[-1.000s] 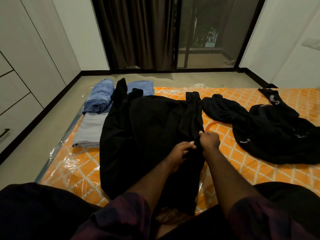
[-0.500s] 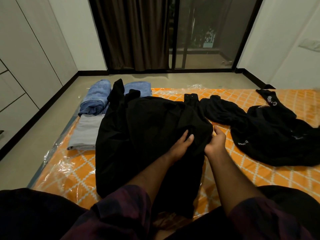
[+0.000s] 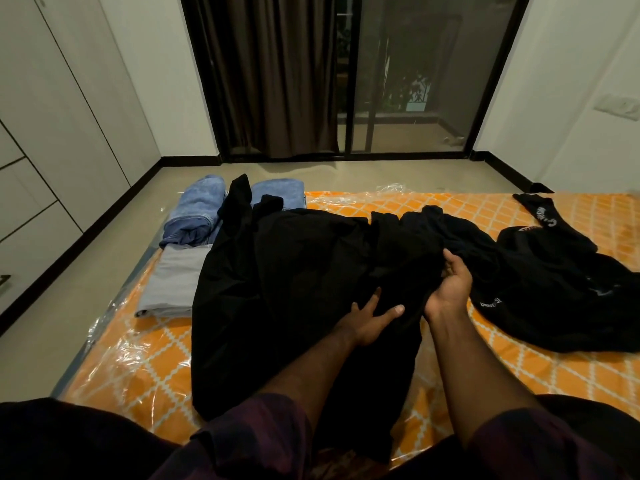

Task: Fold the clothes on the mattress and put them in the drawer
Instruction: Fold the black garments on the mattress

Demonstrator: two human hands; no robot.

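Both hands have shifted since a moment ago: the right hand (image 3: 450, 285) has slid further right along the fold of the black garment (image 3: 294, 289), and the left hand (image 3: 372, 320) has dropped nearer.

Nearest, dark sleeves and a dark lap fill the bottom edge, cutting off the garment's near hem. The left hand lies on the cloth with fingers fairly straight and spread; the right cups a bunched fold, its fingertips hidden in the fabric, so the grip is hard to judge exactly. The garment spreads across the middle of the orange mattress (image 3: 138, 368), black on black with creases barely readable. Toward the right edge lies another dark heap (image 3: 561, 289) with faint white lettering. At the far left corner sit a folded grey piece (image 3: 173, 282) and blue folded clothes (image 3: 197, 216), partly covered by the garment.
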